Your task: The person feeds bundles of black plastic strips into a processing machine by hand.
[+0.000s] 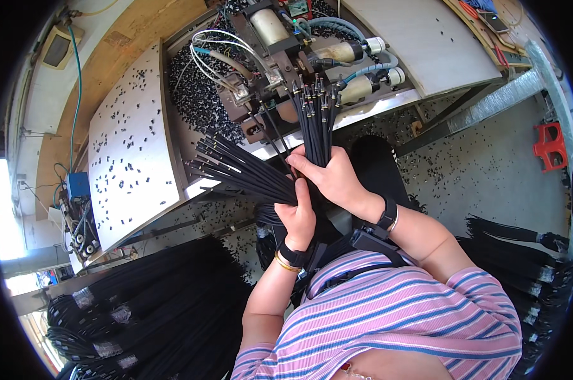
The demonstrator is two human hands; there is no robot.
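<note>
My left hand [298, 218] is closed round a bundle of thin black cables [239, 170], whose tips fan out to the left. My right hand [342, 183] grips a second bundle of black cables [316, 120], standing more upright with small metallic ends at the top. Thumb and fingers of the two hands come close together between the bundles. One or two single black cables [272, 136] run from there toward the front of the metal machine [280, 63]. Which hand holds these strands cannot be told. The lower lengths of both bundles are hidden behind my hands.
Small black cut pieces [204, 95] heap round the machine and scatter over the left board [131, 145] and floor. Large bundles of black cables hang at lower left [153, 304] and right [514, 266]. A red stool [550, 147] stands right; a phone [493, 22] lies far right.
</note>
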